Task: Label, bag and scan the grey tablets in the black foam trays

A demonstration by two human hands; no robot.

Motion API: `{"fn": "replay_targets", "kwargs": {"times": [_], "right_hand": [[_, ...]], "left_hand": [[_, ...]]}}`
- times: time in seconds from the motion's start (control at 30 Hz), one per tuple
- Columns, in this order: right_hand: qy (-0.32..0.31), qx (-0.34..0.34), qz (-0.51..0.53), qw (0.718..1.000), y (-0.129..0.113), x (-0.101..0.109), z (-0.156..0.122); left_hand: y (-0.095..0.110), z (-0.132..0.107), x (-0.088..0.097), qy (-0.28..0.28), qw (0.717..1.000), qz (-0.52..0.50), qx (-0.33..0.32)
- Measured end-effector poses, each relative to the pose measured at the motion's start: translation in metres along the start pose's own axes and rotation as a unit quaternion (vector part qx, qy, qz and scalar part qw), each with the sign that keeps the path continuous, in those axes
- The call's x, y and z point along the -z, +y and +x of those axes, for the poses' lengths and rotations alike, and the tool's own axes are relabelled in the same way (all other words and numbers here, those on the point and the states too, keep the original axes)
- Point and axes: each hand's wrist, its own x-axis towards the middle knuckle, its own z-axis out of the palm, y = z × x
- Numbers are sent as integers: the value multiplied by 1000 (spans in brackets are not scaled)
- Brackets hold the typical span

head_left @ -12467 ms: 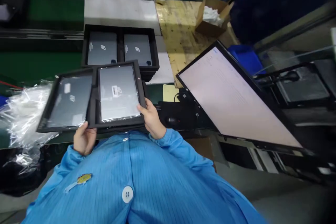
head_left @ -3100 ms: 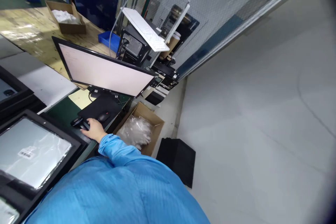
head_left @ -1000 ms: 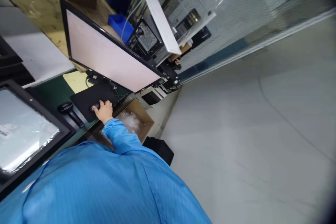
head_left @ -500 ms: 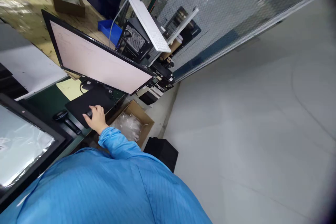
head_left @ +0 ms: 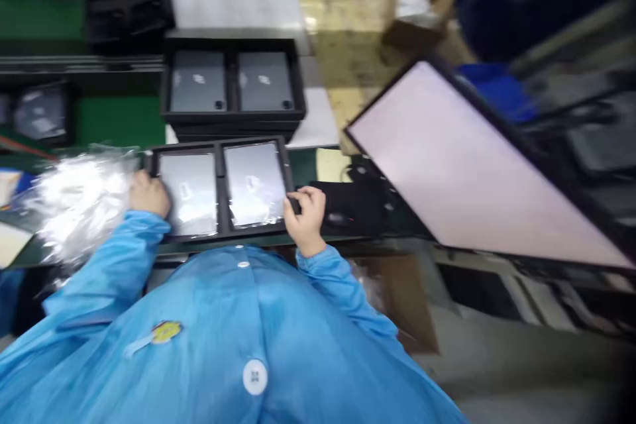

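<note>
A black tray [head_left: 222, 193] with two compartments lies before me, with a flat, tablet-like device in clear film in each: a left device [head_left: 187, 193] and a right device [head_left: 253, 183]. My left hand [head_left: 149, 195] grips the tray's left edge, its fingers blurred and partly hidden. At the right edge, my right hand [head_left: 305, 218] is closed, thumb and forefinger around a small black object that looks like the barcode scanner [head_left: 295, 205]; most of it is hidden. A computer mouse [head_left: 338, 219] rests on the black mouse pad [head_left: 355, 202] beside that hand.
Behind stands a stack of black trays [head_left: 231, 122], the top one holding two grey devices. Crumpled clear plastic film [head_left: 87, 202] heaps at left. A large monitor [head_left: 477, 172] leans in at right, above a cardboard box [head_left: 402, 298]. Other people's hands show at the far top.
The view has swung left, bringing the whole tray and my left hand into sight. My right hand has left the mouse and moved to the tray's right edge, where the scanner lay.
</note>
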Motion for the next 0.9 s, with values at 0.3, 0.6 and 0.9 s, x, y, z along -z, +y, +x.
{"fn": "replay_targets", "kwargs": {"times": [0.3,0.6,0.9], "right_hand": [[-123,70,81,987,-86,-68,-16],[-196,50,90,975,-124,-98,-31],[-320,-184,159,916,-160,-132,-22]], "left_hand": [[-41,3,-31,49,998,-36,-11],[-51,49,-23,22,996,-49,-74],[-6,79,14,-240,939,-97,-227]]}}
